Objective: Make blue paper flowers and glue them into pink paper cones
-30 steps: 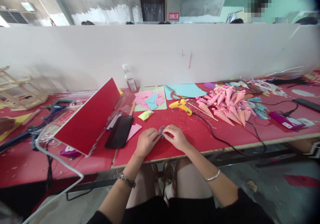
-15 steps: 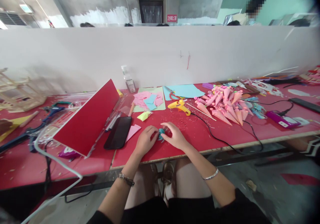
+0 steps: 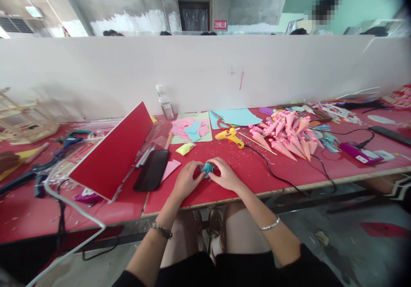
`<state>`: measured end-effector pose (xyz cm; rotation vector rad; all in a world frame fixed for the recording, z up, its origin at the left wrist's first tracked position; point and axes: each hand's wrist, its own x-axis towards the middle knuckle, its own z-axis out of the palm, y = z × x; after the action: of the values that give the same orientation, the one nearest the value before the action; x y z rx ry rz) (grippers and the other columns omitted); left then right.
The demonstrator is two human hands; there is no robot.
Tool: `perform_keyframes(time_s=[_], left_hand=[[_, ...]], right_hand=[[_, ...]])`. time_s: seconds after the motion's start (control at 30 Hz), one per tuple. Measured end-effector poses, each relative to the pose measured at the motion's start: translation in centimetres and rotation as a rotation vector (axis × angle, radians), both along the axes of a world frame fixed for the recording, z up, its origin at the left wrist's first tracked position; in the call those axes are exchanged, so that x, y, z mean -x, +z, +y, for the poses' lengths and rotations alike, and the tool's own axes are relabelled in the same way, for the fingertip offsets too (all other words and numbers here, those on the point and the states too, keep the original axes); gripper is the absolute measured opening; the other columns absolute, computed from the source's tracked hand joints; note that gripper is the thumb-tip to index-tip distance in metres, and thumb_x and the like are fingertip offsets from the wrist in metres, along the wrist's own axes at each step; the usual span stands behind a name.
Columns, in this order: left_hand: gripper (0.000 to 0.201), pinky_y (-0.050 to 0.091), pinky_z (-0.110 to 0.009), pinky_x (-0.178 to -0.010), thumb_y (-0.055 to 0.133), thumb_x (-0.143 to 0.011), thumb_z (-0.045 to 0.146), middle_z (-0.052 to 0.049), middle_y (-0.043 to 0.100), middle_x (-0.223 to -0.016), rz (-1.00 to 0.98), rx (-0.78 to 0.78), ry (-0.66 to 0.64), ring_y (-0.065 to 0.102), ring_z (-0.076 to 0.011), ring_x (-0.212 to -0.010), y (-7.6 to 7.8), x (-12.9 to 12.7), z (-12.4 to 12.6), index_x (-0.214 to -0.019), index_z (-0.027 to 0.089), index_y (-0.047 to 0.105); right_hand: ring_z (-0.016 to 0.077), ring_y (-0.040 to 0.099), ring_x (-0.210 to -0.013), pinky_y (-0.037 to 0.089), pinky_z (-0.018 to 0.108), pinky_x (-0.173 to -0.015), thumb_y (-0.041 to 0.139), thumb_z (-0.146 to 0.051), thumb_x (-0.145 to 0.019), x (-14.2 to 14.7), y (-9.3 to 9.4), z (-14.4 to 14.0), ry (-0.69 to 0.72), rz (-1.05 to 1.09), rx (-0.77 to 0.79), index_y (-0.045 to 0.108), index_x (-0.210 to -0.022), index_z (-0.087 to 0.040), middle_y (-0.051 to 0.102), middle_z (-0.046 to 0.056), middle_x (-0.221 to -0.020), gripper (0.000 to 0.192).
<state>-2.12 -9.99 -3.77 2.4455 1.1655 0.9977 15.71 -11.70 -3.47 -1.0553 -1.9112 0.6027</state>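
A small teal swirled piece point(image 3: 207, 168), apparently soft clay, sits between my hands near the front of the red table. My left hand point(image 3: 187, 181) curves round its left side, with thumb and fingertips against it. From the other side my right hand point(image 3: 227, 178) grips it in the same way, its thumb at the front. The twisted ridges face up between the fingertips, and the underside is hidden. Just beyond the hands lies a small yellow-green packet point(image 3: 185, 149). Farther right is a yellow glue gun point(image 3: 230, 137).
Left of my hands are a black phone point(image 3: 151, 170), folded pink paper point(image 3: 171, 170) and a leaning red board point(image 3: 115, 152). Pink cones point(image 3: 290, 133) are heaped at the right. The glue gun's black cord point(image 3: 272, 170) crosses the table. A white partition point(image 3: 199, 73) stands behind.
The teal piece shows more between my fingers, its swirl now facing up. My hands have shifted only slightly. At the far left, another person's hand has moved a little.
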Motion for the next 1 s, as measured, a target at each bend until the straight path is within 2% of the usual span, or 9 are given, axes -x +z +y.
perform_keyframes(time_s=[0.13,0.33,0.67,1.0], left_hand=[[0.016,0.044,-0.029,-0.077,0.049,-0.079,0.019,-0.004,0.054,-0.091,-0.024,0.014,-0.026,0.053,-0.0155,-0.087,0.20,-0.02,-0.17,-0.095,0.020,0.047],[0.008,0.043,-0.029,-0.082,0.050,-0.078,0.020,-0.006,0.048,-0.106,0.044,-0.044,-0.035,0.051,-0.0170,-0.097,0.33,-0.05,-0.26,-0.085,0.020,0.054],[0.011,0.044,-0.030,-0.078,0.047,-0.080,0.020,-0.007,0.051,-0.101,0.124,-0.046,-0.001,0.051,-0.0178,-0.092,-0.10,0.15,0.13,-0.083,0.019,0.057],[0.009,0.043,-0.027,-0.075,0.043,-0.082,0.019,-0.005,0.056,-0.089,0.032,0.073,-0.060,0.053,-0.0157,-0.083,0.12,0.11,-0.05,-0.084,0.019,0.052]], right_hand=[[0.0170,0.049,-0.098,0.040,0.033,-0.088,0.049,-0.013,-0.073,0.00,-0.23,0.13,0.001,0.026,0.031,0.048,-0.107,-0.021,0.051,0.006,-0.103,0.035],[0.0166,0.049,-0.097,0.041,0.033,-0.087,0.046,-0.010,-0.072,0.05,-0.38,0.15,-0.003,0.050,0.044,0.047,-0.107,-0.021,0.051,0.006,-0.104,0.037],[0.0163,0.049,-0.095,0.041,0.032,-0.084,0.050,-0.011,-0.071,-0.04,-0.48,0.17,0.011,0.031,0.018,0.047,-0.107,-0.020,0.050,0.006,-0.102,0.038],[0.0158,0.048,-0.098,0.040,0.032,-0.087,0.039,-0.002,-0.069,-0.13,-0.68,0.46,-0.001,0.030,0.011,0.048,-0.105,-0.021,0.051,0.005,-0.102,0.042]])
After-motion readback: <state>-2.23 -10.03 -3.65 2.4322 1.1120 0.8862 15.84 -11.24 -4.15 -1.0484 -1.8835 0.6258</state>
